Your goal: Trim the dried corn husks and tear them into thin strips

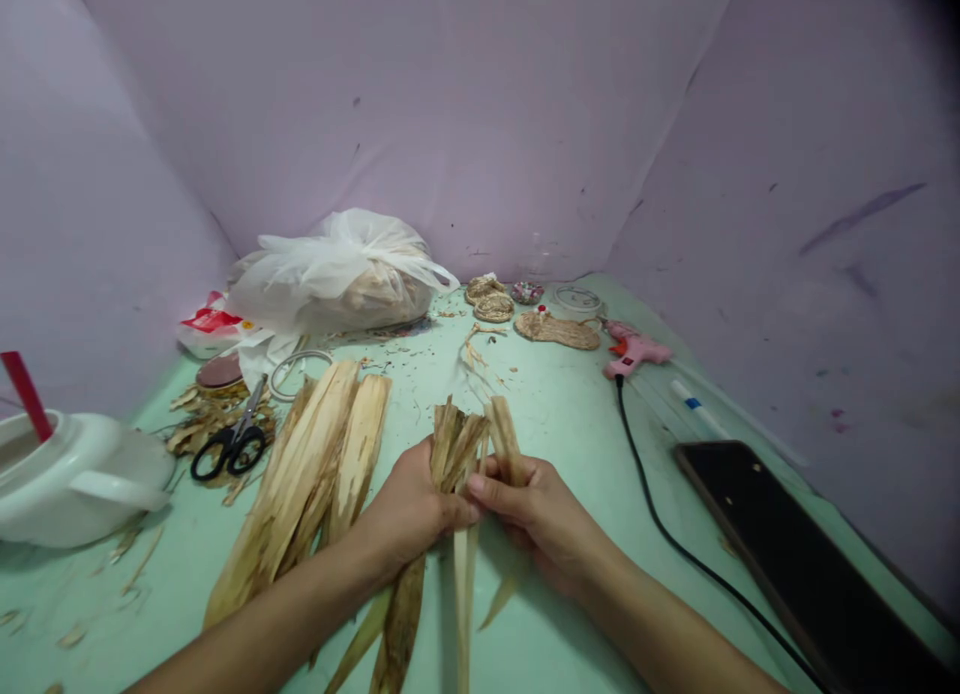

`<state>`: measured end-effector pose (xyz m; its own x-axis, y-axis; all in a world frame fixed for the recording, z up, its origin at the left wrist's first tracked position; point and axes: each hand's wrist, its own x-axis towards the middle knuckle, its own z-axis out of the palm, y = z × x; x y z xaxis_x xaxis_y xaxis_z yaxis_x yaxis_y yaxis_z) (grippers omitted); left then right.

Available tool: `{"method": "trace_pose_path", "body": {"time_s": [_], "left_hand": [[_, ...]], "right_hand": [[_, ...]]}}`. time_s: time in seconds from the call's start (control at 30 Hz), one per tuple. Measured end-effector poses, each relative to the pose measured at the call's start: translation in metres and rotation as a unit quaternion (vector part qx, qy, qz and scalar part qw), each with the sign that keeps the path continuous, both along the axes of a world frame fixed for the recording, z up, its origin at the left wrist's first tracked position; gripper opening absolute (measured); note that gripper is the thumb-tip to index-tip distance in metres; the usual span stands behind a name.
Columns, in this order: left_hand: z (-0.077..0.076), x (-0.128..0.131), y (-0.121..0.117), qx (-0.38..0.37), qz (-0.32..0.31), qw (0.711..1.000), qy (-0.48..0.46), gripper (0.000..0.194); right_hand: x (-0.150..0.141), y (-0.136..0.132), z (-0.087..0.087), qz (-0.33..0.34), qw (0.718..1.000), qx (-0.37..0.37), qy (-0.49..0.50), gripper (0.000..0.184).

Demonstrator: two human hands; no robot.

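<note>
My left hand point(420, 509) is closed around a bunch of dried, brownish leaf strips point(455, 439). Their short ends stick up above the fist and the long ends hang toward me. Close beside it, my right hand point(536, 509) pinches a paler dried leaf strip point(504, 424) between thumb and fingers. The two thumbs nearly meet, and narrow pale strips point(463, 594) run down between the hands. To the left of my left hand lies a pile of wide dried husk strips point(315, 454) on the green table.
Black-handled scissors point(232, 449), leaf scraps and a white pot point(82, 484) lie left. A stuffed plastic bag point(341, 274) stands behind. A woven sole point(557, 330) and pink glue gun point(634, 349) are at back right; its black cord point(660, 524) runs past a dark flat device point(795, 554).
</note>
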<state>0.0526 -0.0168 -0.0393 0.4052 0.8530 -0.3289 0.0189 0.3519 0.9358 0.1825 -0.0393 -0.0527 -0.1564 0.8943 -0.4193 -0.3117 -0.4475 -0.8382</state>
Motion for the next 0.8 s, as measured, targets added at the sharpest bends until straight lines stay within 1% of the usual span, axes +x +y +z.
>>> {"method": "trace_pose_path", "body": {"time_s": [0.07,0.13,0.27,0.33,0.47,0.57,0.67,0.8], "left_hand": [[0.002,0.0,0.0,0.007,-0.014,1.0,-0.026,0.036],[0.003,-0.002,0.001,-0.009,-0.016,0.999,-0.03,0.034],[0.004,-0.004,0.003,-0.078,0.045,0.995,0.04,0.025],[0.004,-0.004,0.004,-0.09,0.06,0.993,0.055,0.025],[0.003,-0.002,0.004,-0.082,0.065,0.992,0.065,0.022],[0.002,-0.002,0.003,-0.073,0.082,0.992,0.06,0.02],[0.001,-0.001,0.003,-0.062,0.089,0.993,0.048,0.017],[0.001,-0.001,0.002,-0.05,0.075,0.995,0.046,0.016]], "right_hand": [[0.003,0.002,0.001,-0.012,1.0,-0.009,-0.017,0.032],[0.007,0.004,0.003,-0.021,0.999,-0.015,-0.025,0.032],[0.011,0.007,0.002,-0.029,0.999,-0.006,-0.039,0.034],[0.01,0.007,-0.002,-0.027,0.999,0.012,-0.034,0.033],[0.007,0.005,-0.007,-0.021,0.999,0.036,-0.012,0.031],[0.007,0.004,-0.009,-0.005,0.999,0.054,-0.007,0.03],[0.007,0.004,-0.01,-0.008,0.997,0.07,-0.039,0.028],[0.007,0.004,-0.01,0.003,0.994,0.085,-0.073,0.023]]}}
